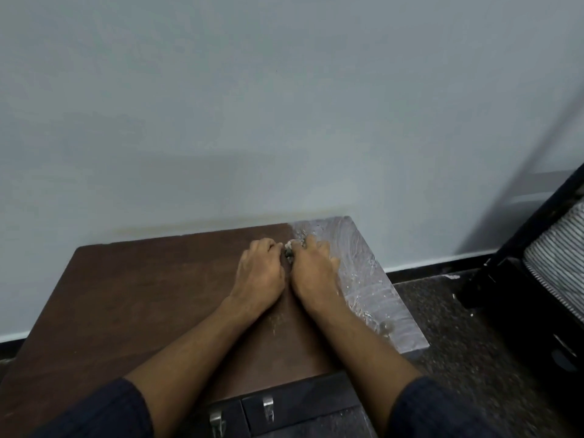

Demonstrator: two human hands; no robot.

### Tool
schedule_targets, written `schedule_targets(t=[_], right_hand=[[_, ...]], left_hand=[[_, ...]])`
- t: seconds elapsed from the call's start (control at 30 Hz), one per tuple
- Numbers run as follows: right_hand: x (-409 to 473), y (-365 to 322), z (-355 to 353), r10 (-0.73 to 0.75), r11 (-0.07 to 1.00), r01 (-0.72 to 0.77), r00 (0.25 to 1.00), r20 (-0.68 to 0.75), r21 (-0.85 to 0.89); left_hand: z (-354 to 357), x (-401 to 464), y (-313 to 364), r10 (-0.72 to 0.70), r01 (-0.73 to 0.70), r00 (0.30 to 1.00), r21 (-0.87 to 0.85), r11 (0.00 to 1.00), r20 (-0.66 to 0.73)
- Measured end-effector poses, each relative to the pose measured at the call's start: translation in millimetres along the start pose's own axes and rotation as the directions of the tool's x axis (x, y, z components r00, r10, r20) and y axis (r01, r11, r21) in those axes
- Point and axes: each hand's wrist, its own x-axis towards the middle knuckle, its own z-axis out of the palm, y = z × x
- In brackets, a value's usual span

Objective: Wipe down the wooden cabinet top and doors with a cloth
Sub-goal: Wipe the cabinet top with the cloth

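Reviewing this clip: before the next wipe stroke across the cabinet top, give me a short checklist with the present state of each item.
1. Cloth in hand: cannot tell. Only a small pale wad shows between the fingertips; what it is stays unclear.
2. Both hands on the work: ok. The left hand and right hand sit side by side on the cabinet top.
3. Grip on the wad: ok. Both hands' fingers curl around it.
4. Left part of the top wiped: ok. It looks dark and even.
5. Right strip: not ok. It carries whitish smears and specks.
6. Doors wiped: cannot tell. Only their upper edge with metal handles shows.
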Motion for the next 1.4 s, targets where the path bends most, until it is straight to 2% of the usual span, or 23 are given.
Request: schedule_targets(t=[0.1, 0.27, 0.4, 0.53, 0.7, 0.83, 0.9, 1.07, 1.17, 1.23, 1.33, 1.4], right_hand=[[11, -2, 6, -0.117, 0.993, 0.117, 0.992, 0.041, 0.010], [54, 6, 4, -0.003, 0.999, 0.004, 1.000, 0.010, -0.051], [70, -4, 13, -0.153, 0.988, 0.154, 0.986, 0.065, -0.022], [93, 7, 10, -0.016, 0.999, 0.016, 1.000, 0.018, -0.038], [84, 2, 19, -0.205, 0.979, 0.205, 0.978, 0.045, 0.008], [101, 25, 15, -0.004, 0.998, 0.002, 0.999, -0.035, -0.065], [101, 19, 18, 0.026, 0.994, -0.032, 0.998, -0.055, -0.105], [56, -14, 20, -0.171, 0.983, 0.172, 0.985, 0.024, -0.058], [-1, -21, 18, -0.353, 0.935, 0.353, 0.935, 0.020, 0.002], [-16, -17, 13, -0.417, 0.908, 0.415, 0.908, 0.028, 0.050], [15, -7, 10, -0.379, 0.925, 0.377, 0.924, 0.046, 0.042], [48, -3, 15, -0.260, 0.966, 0.260, 0.964, 0.048, -0.002]], left_hand=[[1, 11, -10, -0.049, 0.049, 0.999, -0.018, 0.999, -0.020], [3, 23, -26, -0.004, 0.004, 1.000, 0.011, 1.000, -0.009], [2, 32, -32, -0.022, 0.022, 1.000, 0.009, 1.000, 0.003], [2, 38, -37, -0.003, 0.003, 1.000, -0.002, 1.000, 0.012], [3, 42, -36, -0.018, 0.019, 0.999, -0.032, 0.999, 0.039], [-2, 39, -38, -0.002, 0.003, 1.000, -0.062, 0.998, 0.022], [-3, 35, -36, -0.005, 0.005, 1.000, -0.064, 0.998, -0.001], [-5, 30, -30, -0.030, 0.024, 0.998, -0.118, 0.993, -0.048], [-8, 26, -34, -0.058, 0.036, 0.991, -0.169, 0.985, -0.124], [-10, 23, -38, -0.089, 0.060, 0.985, -0.189, 0.980, -0.148], [-10, 15, -43, -0.099, 0.072, 0.986, -0.193, 0.979, -0.138], [-12, 9, -43, -0.100, 0.082, 0.991, -0.181, 0.980, -0.089]])
